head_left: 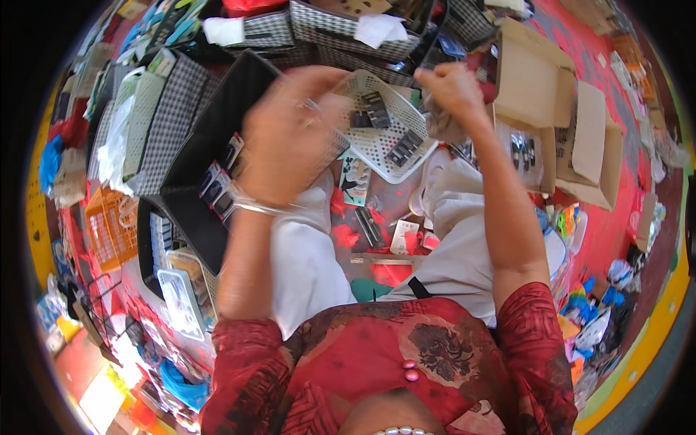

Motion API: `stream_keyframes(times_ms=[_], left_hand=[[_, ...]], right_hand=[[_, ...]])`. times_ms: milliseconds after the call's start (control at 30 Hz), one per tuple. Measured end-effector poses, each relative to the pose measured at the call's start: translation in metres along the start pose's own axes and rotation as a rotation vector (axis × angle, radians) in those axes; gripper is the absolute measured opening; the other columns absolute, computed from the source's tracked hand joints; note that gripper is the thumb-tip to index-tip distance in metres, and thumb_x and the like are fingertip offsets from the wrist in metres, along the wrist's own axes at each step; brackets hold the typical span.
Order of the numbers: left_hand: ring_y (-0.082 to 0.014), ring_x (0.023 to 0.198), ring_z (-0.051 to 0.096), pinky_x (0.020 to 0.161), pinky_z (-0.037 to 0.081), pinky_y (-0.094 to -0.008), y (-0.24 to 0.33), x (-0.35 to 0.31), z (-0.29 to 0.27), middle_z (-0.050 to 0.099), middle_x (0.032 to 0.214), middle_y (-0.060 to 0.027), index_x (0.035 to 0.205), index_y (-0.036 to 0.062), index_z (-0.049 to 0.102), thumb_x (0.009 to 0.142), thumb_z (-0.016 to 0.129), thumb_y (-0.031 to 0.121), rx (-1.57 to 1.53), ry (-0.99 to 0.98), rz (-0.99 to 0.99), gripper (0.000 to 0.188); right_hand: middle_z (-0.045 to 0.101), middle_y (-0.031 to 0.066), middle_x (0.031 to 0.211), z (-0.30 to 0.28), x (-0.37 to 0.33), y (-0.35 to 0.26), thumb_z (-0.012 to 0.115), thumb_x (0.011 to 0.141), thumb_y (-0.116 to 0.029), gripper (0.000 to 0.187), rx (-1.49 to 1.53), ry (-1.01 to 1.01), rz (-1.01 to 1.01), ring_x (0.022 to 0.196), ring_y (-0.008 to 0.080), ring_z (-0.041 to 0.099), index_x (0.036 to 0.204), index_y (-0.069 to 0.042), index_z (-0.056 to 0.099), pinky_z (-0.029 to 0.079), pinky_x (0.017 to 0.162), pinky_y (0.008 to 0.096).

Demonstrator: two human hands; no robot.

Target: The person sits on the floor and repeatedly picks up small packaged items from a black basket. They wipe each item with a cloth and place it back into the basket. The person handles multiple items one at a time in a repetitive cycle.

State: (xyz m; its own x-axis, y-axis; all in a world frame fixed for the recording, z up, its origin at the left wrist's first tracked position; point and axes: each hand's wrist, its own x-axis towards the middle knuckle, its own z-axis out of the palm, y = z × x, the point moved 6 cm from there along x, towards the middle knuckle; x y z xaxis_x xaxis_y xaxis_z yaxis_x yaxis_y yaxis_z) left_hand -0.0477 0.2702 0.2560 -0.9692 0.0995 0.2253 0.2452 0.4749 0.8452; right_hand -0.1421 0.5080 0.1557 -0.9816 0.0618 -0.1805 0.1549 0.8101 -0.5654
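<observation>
A white perforated plastic basket (367, 147) sits in front of me between my knees. Inside it lie several small black pieces (375, 109) in clusters, and another dark group (407, 148) rests toward its near end. My left hand (293, 138) is raised over the basket's left side, smeared by motion, so its fingers are unclear. Near the basket's far right corner is my right hand (453, 90), with fingers curled closed; whatever they may hold is hidden.
A black box with its lid up (210, 170) stands at left, beside checkered fabric bins (170, 109). Open cardboard boxes (540, 72) are at right. An orange basket (111, 230) sits farther left. Dark sticks (370, 227) and small cards lie on the floor between my legs.
</observation>
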Motion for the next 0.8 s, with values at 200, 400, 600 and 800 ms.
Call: stream_keyframes(times_ms=[200, 400, 600, 800], left_hand=[[-0.0232, 0.084, 0.062, 0.093, 0.036, -0.0452, 0.032, -0.037, 0.106, 0.064, 0.083, -0.0083, 0.076, 0.0099, 0.060, 0.077, 0.053, 0.019, 0.678, -0.465, 0.179, 0.011], [-0.0244, 0.101, 0.058, 0.103, 0.009, -0.0593, -0.042, -0.064, 0.117, 0.066, 0.098, -0.0049, 0.105, 0.0069, 0.064, 0.079, 0.053, 0.022, 0.832, -1.048, -0.088, 0.032], [-0.0268, 0.116, 0.041, 0.104, 0.006, -0.0597, -0.036, -0.064, 0.121, 0.054, 0.114, -0.0072, 0.111, 0.0103, 0.060, 0.083, 0.047, 0.023, 0.920, -0.944, -0.027, 0.033], [-0.0240, 0.091, 0.058, 0.105, 0.007, -0.0577, -0.032, -0.074, 0.124, 0.062, 0.087, -0.0047, 0.096, 0.0082, 0.066, 0.080, 0.049, 0.017, 0.897, -0.952, 0.044, 0.025]], right_hand=[[0.064, 0.0177, 0.094, 0.137, -0.019, 0.045, 0.060, 0.073, -0.029, 0.029, -0.553, -0.329, -0.104, 0.088, 0.0315, 0.062, 0.085, -0.004, 0.065, 0.049, 0.074, 0.0406], [0.064, 0.0129, 0.086, 0.265, -0.033, 0.091, 0.049, 0.080, -0.024, 0.025, -0.845, -0.434, -0.524, 0.083, 0.0245, 0.063, 0.093, -0.006, 0.059, 0.049, 0.072, 0.0331], [0.060, 0.0132, 0.095, 0.314, -0.029, 0.138, 0.048, 0.081, -0.024, 0.029, -0.901, -0.502, -0.507, 0.089, 0.0239, 0.060, 0.101, -0.004, 0.052, 0.049, 0.073, 0.0318], [0.056, 0.0135, 0.104, 0.314, -0.037, 0.143, 0.048, 0.082, -0.023, 0.035, -0.903, -0.487, -0.558, 0.094, 0.0233, 0.057, 0.108, -0.001, 0.045, 0.048, 0.074, 0.0304]])
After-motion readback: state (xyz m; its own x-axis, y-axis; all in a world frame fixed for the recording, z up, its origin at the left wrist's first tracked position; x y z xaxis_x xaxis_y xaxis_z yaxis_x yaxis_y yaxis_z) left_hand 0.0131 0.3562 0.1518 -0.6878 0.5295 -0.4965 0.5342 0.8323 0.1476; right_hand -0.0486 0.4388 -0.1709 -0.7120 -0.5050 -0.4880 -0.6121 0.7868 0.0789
